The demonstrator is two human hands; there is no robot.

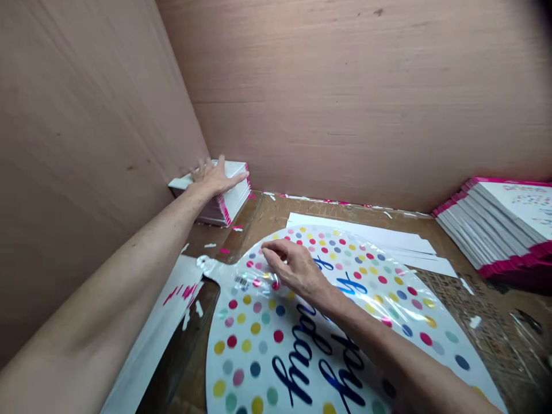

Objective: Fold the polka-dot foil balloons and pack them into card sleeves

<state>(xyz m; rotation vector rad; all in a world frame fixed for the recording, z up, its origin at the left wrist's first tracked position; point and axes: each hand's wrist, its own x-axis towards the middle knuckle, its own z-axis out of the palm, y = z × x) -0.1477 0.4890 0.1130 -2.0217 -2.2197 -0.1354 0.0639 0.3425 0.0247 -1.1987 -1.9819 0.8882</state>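
Two wooden panels, the back panel (345, 103) and the side panel (86, 103), meet in a corner behind a brown worktop (263, 221). A round white balloon (302, 339) with coloured dots and dark blue script lies on the worktop, front and centre; the right forearm crosses it and hides part of the lettering. At far right stands a leaning stack of pink-edged cards (495, 224). A white sheet (150, 328) with pink marks lies at left, beside the balloon. In the corner sits a smaller pink-edged pile (233, 198). White paper strips (414, 250) lie just behind the balloon.

The left hand (215, 177) rests on top of the pile, fingers spread wide and somewhat blurred, not closed around it. The right hand (295, 264) is over the balloon's upper left, fingers curled, thumb and forefinger near each other; whether they pinch anything cannot be told. The balloon's neck (211, 267) points left, a barcode (241, 282) near its base. Small white scraps (199, 309) and pink scraps (237, 229) litter the worktop.
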